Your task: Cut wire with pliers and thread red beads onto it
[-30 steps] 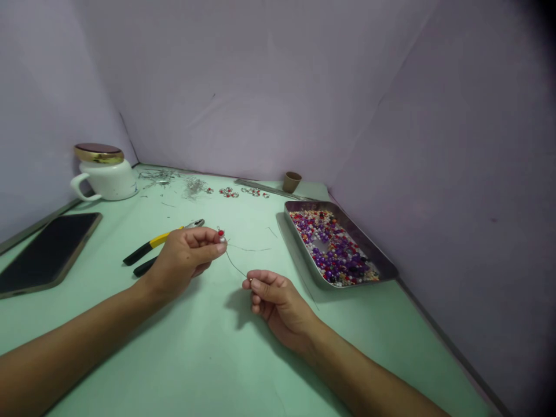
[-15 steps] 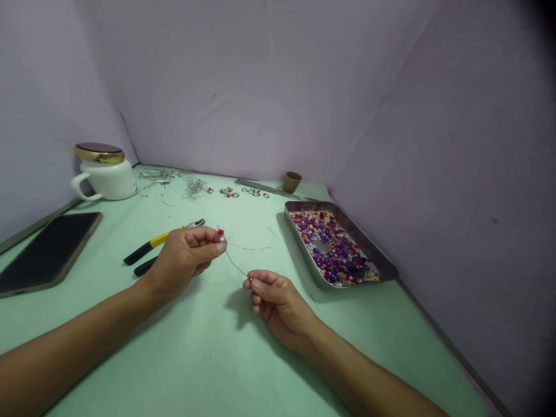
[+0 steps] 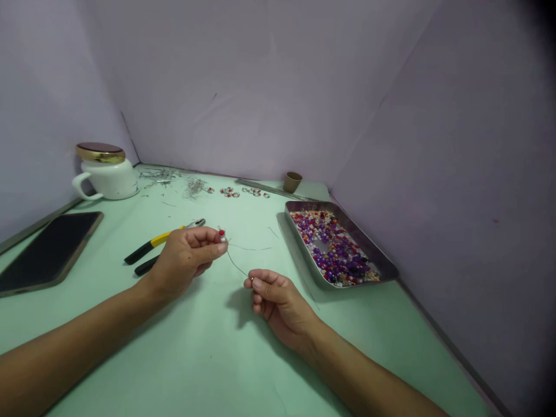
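My left hand (image 3: 189,255) pinches a small beaded wire piece between thumb and forefinger. A red bead (image 3: 221,232) and a white bead (image 3: 223,239) stick out above the fingertips. From there a thin wire (image 3: 236,266) bows down to my right hand (image 3: 278,304), whose thumb and forefinger are closed on its end. A tiny reddish-gold bead (image 3: 252,280) shows at those fingertips; whether the wire passes through it I cannot tell. Behind my left hand lie pliers (image 3: 160,238) with yellow and black handles, partly hidden by the hand.
On the right is a metal tray (image 3: 393,271) of mixed beads. Finished-looking beaded rings (image 3: 229,192), wire scraps (image 3: 195,186) and a small brown cup (image 3: 292,182) sit along the back. A white lidded mug (image 3: 110,179) and a phone (image 3: 50,252) are at left.
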